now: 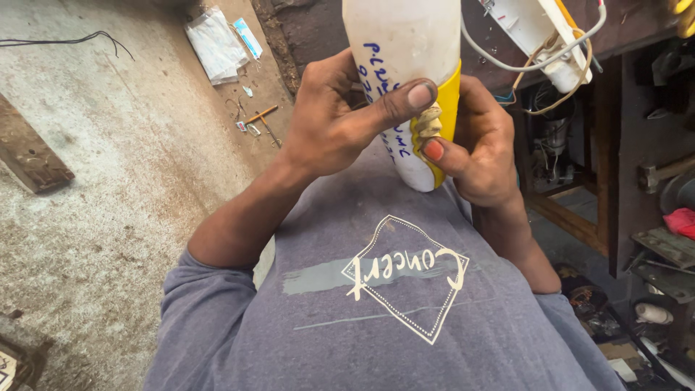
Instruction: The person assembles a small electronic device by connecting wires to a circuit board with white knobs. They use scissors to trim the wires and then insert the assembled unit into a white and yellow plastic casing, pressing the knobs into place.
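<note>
I hold a white plastic appliance body [402,43] with a yellow side strip [449,94] upright in front of my chest. My left hand [340,123] wraps its left side, thumb pressed across the front over blue handwriting. My right hand [481,145] grips the right side, its thumb on the yellow strip beside a ridged cream part [428,124]. The top of the body runs out of the frame.
A wooden workbench [615,36] at the right carries a white power strip [528,29] with looped cables. Shelves below hold a hammer [662,172], a red cloth [680,221] and scrap parts. On the concrete floor [108,181] lie plastic packets [217,43], small tools and a wood plank [29,156].
</note>
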